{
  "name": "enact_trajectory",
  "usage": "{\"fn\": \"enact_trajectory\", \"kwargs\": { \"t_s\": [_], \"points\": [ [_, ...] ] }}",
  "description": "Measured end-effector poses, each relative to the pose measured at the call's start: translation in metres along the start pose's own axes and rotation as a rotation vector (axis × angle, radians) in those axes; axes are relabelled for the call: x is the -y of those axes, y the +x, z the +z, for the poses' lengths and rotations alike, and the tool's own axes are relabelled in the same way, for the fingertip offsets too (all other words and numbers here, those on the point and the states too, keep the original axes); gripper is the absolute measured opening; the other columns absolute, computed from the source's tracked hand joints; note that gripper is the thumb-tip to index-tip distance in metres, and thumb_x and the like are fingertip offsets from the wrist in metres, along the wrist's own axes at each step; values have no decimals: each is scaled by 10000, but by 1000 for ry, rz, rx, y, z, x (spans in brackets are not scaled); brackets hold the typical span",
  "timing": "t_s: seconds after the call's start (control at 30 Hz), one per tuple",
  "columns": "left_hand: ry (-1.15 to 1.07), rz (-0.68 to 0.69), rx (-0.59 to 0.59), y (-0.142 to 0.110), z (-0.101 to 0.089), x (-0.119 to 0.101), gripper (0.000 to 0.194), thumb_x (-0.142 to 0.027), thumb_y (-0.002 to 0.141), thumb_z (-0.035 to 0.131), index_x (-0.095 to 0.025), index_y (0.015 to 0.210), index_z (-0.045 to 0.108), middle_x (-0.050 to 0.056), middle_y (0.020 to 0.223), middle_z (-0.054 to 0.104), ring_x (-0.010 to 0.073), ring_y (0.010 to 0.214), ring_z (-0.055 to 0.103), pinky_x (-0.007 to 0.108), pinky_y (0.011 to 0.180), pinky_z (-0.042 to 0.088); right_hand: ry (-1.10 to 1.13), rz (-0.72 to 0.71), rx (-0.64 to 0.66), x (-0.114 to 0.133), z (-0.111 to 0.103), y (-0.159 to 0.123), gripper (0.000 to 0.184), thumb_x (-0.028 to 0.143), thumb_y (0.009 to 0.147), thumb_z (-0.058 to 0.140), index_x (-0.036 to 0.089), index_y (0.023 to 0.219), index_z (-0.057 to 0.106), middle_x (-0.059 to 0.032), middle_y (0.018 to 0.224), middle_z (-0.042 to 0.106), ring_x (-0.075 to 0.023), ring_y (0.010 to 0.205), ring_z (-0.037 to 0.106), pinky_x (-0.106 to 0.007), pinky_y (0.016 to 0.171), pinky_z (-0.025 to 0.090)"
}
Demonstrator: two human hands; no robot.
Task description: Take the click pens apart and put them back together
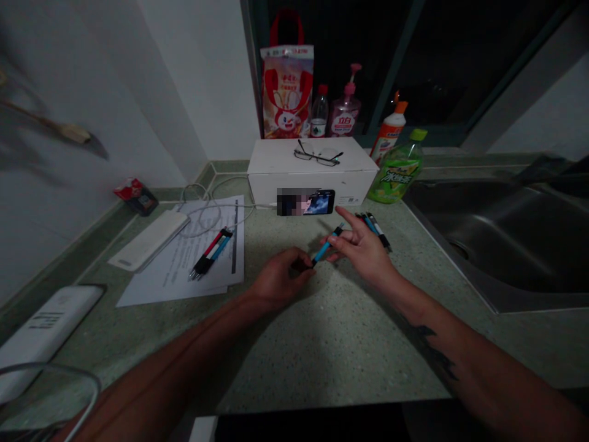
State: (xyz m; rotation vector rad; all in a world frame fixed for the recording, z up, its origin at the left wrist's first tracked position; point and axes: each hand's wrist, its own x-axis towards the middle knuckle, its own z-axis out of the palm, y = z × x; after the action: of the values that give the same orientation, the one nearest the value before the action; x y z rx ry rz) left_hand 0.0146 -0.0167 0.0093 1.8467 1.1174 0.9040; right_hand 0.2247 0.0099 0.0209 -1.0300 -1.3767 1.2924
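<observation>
A blue pen (323,252) with black ends is held between my two hands above the counter, tilted up to the right. My left hand (283,276) pinches its lower black end. Near the upper end, my right hand (361,248) grips the barrel between thumb and fingers, with the index finger stretched toward a phone (324,202). Several pens (378,228) lie behind my right hand, partly hidden by it. To the left, a group of red, white and blue pens (212,253) rests on printed paper sheets (179,288).
The phone leans against a white box (304,178) with glasses (317,155) on top. A green detergent bottle (398,169) stands beside the sink (497,304) at right. White power banks (150,239) and a looping cable (216,209) lie at left. The counter's front edge is near my forearms.
</observation>
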Motion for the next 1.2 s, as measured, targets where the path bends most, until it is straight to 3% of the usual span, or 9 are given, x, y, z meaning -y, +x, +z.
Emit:
{"fn": "enact_trajectory", "kwargs": {
  "t_s": [0.17,0.27,0.4,0.47,0.57,0.77,0.9,1.03,1.2],
  "points": [
    [31,11,-10,1,-2,1,57,-217,858,667,-204,903,634,31,907,720,174,840,668,328,806,539,-51,52,126,-5,3,0,661,463,828,765,229,1401,531,-73,953,762,-212,764,728,-387,697,624],
    [70,37,-39,1,-5,-1,103,-234,880,663,-198,976,656,52,972,726,184,881,671,349,843,541,-247,-14,-52,-9,-15,10,528,488,910,634,215,1359,582,-66,890,754,-237,778,723,-402,713,601],
    [107,51,-77,3,-11,0,142,-207,895,630,-190,1033,659,62,1001,733,181,877,669,356,850,541,-910,-68,-397,-7,-66,25,443,383,959,519,145,1291,691,-164,1100,750,-321,1000,708,-457,885,540],
    [119,52,-103,4,-13,1,162,-197,896,625,-187,1054,655,63,1006,737,178,875,671,352,851,541,-1135,9,-520,-8,-91,29,447,315,960,483,106,1291,699,-214,1189,725,-342,1086,684,-449,924,512],
    [146,44,-132,4,-16,3,182,-196,907,608,-189,1084,649,64,1023,738,176,881,674,345,854,538,-1307,150,-541,-13,-115,31,471,271,961,466,88,1343,673,-249,1219,704,-340,1072,684,-421,886,505],
    [283,-14,-238,10,-27,3,169,-261,935,579,-205,1071,664,64,966,729,207,864,672,366,839,534,-1415,232,-464,-24,-117,33,450,262,941,477,113,1287,723,-227,1218,704,-322,1054,692,-397,875,505],
    [693,-64,-288,15,-51,4,157,-226,905,559,-176,1004,671,143,1042,703,311,1036,635,450,941,486,-1400,202,-477,-22,-115,32,439,264,925,500,115,1269,730,-215,1217,706,-318,1060,689,-395,880,510],
    [1128,-291,-268,16,-81,5,276,-186,900,477,-106,1092,658,226,1128,666,387,1111,598,490,930,463,-1356,159,-518,-21,-116,31,442,289,920,542,116,1294,706,-206,1191,706,-317,1070,677,-406,907,508],
    [1286,-503,-194,13,-99,11,351,-149,903,386,-39,1120,639,272,1116,659,395,1020,638,459,794,487,-1320,92,-533,-18,-112,30,421,311,936,556,124,1283,703,-177,1115,720,-305,1080,666,-409,939,504]
  ]
}}
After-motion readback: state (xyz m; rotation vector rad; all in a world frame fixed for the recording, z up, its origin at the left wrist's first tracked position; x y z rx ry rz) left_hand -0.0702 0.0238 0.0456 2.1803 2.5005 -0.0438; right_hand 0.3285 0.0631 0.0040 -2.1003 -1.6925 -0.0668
